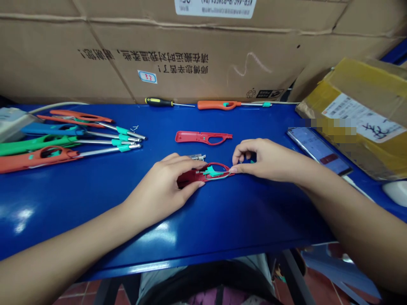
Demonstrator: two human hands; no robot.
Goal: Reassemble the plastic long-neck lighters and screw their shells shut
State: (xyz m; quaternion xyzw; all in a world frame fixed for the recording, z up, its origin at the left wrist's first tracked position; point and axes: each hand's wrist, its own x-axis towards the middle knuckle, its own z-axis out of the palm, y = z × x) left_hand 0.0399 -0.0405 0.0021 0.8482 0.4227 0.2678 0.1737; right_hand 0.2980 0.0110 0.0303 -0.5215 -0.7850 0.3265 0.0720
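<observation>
My left hand [173, 178] is wrapped round the wide end of a red lighter casing half [187, 178], held low over the blue table. Inside its looped part sit a green trigger [212, 171] and a thin pale wire along the lower edge. At the narrow tip, my right hand [254, 156] has its thumb and curled fingers closed together; what they pinch is too small to make out. Just behind my left fingers lies a clear and metal piece [197, 157], partly hidden. Farther back rests the other red casing half [203, 137]. A green bit [252, 161] peeks out beneath my right hand.
Several long-nosed lighters [63, 142] and small screws [135, 128] lie left. A screwdriver [159, 102] and an orange lighter [219, 105] line the back, before a large carton [127, 38]. Right are a phone [318, 150], taped box [359, 114] and white mouse [396, 192].
</observation>
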